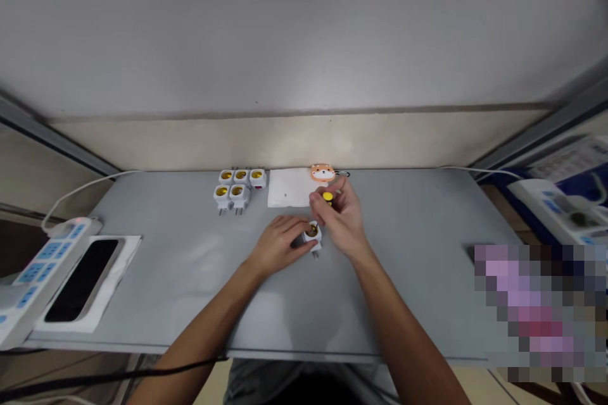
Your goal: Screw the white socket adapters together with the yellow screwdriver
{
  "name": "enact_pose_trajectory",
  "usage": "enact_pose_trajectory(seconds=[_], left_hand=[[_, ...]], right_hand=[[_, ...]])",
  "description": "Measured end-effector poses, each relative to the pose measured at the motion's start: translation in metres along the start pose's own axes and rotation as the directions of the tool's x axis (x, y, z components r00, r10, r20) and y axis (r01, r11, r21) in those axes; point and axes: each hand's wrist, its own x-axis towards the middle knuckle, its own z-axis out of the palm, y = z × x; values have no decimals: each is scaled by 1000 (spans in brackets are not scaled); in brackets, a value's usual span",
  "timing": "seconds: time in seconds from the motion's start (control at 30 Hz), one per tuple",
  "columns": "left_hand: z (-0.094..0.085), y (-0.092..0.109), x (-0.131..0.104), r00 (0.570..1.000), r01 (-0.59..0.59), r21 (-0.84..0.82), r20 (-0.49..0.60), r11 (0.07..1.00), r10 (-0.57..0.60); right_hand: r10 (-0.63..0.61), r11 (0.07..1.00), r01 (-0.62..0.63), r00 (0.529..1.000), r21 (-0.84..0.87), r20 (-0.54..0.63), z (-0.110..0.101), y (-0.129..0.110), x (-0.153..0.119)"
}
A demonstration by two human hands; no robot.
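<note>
Just in front of the white paper sheet (289, 188), a white plug-in lamp socket (312, 235) is gripped by the left hand (280, 245) while a small yellow bulb (327, 197), pinched in the right hand (339, 218), is judged ready for careful alignment over it.

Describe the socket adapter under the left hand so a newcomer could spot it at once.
Start at the grey table and find the two hands meeting near its middle. The left hand holds a small white socket adapter against the tabletop. Unlike the five matching adapters grouped near the back edge, it lies alone, apart from them.
</note>
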Motion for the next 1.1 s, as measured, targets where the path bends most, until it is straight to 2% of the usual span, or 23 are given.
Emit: enact_pose_trajectory(seconds=[0.07,0.27,0.5,0.73,0.8,0.97,1.1], left_hand=[[0,0,0,1000,4,5,2,1000,-4],[-2,2,0,1000,18,9,2,1000,-18],[-2,1,1,1000,-17,-3,-16,1000,17],[0,0,-1,1000,17,2,4,1000,-17],[-1,0,0,1000,16,-3,5,1000,-16],[-2,1,0,1000,3,1,0,1000,-3],[-1,0,0,1000,-5,-13,-5,1000,5]], right_hand=[[-13,1000,13,1000,-8,4,-2,3,2],[41,999,-44,990,22,138,-15,-4,2],[-14,995,8,998,95,60,-8,1,2],[29,997,-39,989,66,146,-11,-2,3],[30,998,-38,990,58,137,-13,-2,3],[-57,996,50,995,76,85,-10,4,2],[-34,988,23,997,152,69,-3,4,2]])
